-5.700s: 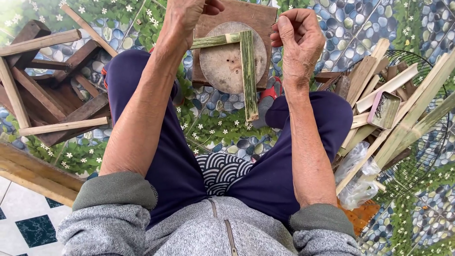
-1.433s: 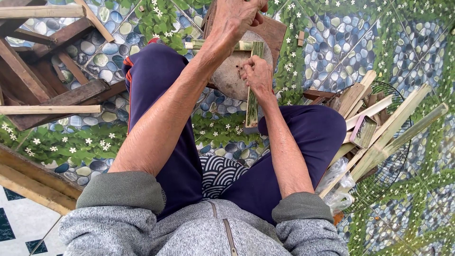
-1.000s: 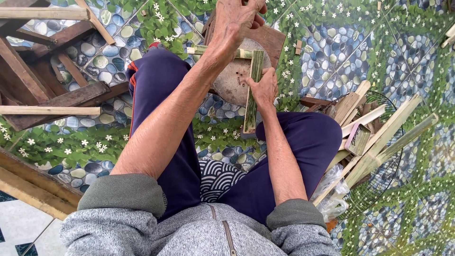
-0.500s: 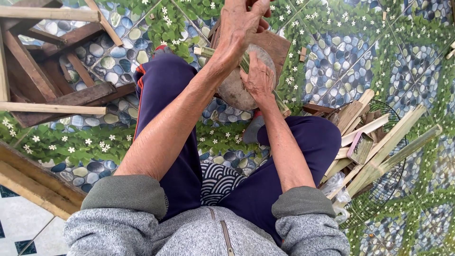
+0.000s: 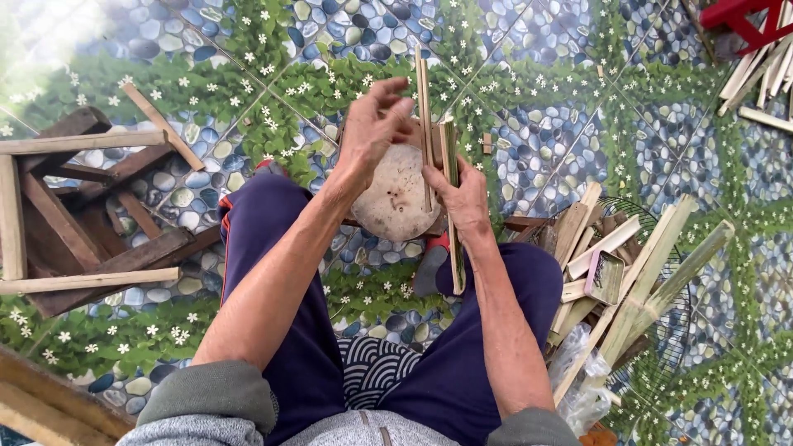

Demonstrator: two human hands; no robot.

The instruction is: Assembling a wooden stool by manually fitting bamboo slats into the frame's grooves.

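I sit over a round wooden block (image 5: 388, 202) that stands between my knees. My right hand (image 5: 467, 198) grips a green bamboo slat (image 5: 451, 157) held upright against the block's right side, its lower end reaching past my knee. A thin bamboo strip (image 5: 423, 107) rises just left of the slat. My left hand (image 5: 372, 136) hovers over the block's far left, fingers curled and apart, fingertips right beside the thin strip. The hand is blurred, and whether it grips the strip is unclear.
Dark wooden stool frames and loose slats (image 5: 83, 223) lie at my left. A pile of cut bamboo pieces (image 5: 628, 264) rests over a wire guard (image 5: 669, 330) at my right, with a plastic bag (image 5: 578, 376) beside it. The floor is printed with pebbles and leaves.
The slat that lay across the block now stands upright in my right hand. My left hand has come off the block's far edge and opened beside the thin strip.
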